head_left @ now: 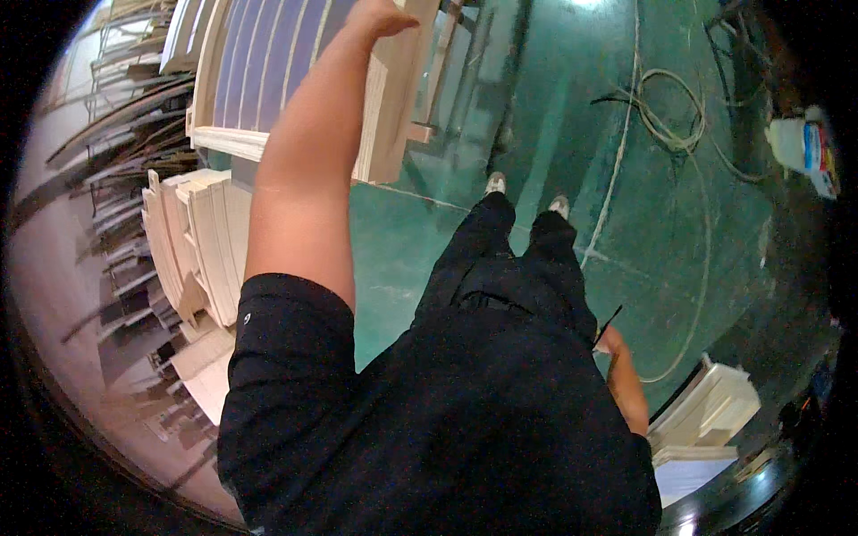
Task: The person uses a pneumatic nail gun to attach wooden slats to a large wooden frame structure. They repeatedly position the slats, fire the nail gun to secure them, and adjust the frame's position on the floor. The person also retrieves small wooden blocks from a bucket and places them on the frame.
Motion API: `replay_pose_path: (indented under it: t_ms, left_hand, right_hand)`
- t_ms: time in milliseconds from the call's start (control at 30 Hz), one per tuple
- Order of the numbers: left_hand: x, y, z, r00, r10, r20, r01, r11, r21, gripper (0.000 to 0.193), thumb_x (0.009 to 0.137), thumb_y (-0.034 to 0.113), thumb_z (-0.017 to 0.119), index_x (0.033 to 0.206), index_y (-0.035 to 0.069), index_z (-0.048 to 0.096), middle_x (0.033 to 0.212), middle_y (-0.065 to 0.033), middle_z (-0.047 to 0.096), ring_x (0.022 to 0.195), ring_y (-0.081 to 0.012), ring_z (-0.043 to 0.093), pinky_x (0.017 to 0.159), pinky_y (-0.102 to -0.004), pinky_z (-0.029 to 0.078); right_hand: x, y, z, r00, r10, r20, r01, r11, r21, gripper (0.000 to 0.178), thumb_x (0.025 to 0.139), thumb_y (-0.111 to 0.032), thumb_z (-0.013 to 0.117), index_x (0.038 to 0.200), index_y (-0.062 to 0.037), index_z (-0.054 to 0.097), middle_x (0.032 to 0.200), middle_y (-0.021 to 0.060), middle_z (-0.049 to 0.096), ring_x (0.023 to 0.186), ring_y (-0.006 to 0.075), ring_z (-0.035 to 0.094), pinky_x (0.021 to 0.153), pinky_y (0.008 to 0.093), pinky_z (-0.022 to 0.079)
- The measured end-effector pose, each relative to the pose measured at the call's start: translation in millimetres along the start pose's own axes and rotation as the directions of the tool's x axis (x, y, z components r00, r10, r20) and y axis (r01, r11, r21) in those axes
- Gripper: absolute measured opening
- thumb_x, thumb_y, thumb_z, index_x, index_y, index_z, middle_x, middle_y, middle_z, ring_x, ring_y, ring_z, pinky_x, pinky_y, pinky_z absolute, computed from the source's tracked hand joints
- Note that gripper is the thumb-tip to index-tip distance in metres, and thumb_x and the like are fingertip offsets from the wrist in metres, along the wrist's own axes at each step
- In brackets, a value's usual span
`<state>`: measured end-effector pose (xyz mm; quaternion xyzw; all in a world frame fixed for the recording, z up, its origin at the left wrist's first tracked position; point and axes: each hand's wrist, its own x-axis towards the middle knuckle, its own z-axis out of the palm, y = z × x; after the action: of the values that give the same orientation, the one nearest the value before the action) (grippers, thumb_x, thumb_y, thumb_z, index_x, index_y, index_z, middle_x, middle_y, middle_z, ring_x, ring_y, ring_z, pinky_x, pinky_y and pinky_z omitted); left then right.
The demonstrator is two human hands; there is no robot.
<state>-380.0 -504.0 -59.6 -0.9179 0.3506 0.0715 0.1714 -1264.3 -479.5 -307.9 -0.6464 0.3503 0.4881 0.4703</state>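
Observation:
My left arm reaches forward to the top edge of the view. There my left hand (382, 16) is over the right side of a pale wooden frame (386, 107), its fingers stretched to the right. Whether it touches the wood I cannot tell. Light slats run across a bluish-purple panel (255, 67) inside the frame. My right hand (611, 341) hangs low beside my right thigh, closed and partly hidden by my body. A thin dark stick-like thing (611, 323) sticks up from it; its kind is unclear.
Stacked pale wooden parts (210, 241) stand at the left, before a heap of thin wood strips (116, 170). A coiled hose (670, 107) trails over the green floor (420, 241). More wooden pieces (706, 411) lie behind me at right. A whitish container (791, 143) stands far right.

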Motion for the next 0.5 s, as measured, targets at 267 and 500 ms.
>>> replay_pose_path:
  t_ms: [267, 500]
  left_hand:
    - [-30.1, 29.5, -37.2, 0.996, -0.093, 0.011, 0.094, 0.989, -0.112, 0.074, 0.066, 0.054, 0.090, 0.104, -0.007, 0.071, 0.106, -0.0261, 0.072, 0.100, -0.0378, 0.070, 0.083, -0.0441, 0.057]
    - [-28.7, 23.0, -36.1, 0.999, -0.041, 0.000, 0.040, 0.991, -0.128, 0.073, 0.067, 0.059, 0.088, 0.098, -0.005, 0.073, 0.102, -0.0241, 0.073, 0.096, -0.0357, 0.071, 0.080, -0.0432, 0.057]
  right_hand:
    - [12.1, 42.8, 74.6, 0.981, 0.192, -0.002, -0.190, 0.974, 0.121, 0.034, 0.066, -0.007, 0.076, 0.095, 0.0074, 0.068, 0.081, 0.0188, 0.069, 0.078, 0.0334, 0.067, 0.071, 0.0466, 0.052]
    - [-23.3, -70.2, -20.6, 0.910, 0.061, -0.410, 0.124, 0.903, 0.411, 0.033, 0.073, -0.002, 0.069, 0.106, 0.0004, 0.065, 0.086, 0.0137, 0.069, 0.083, 0.0304, 0.067, 0.080, 0.0455, 0.051]
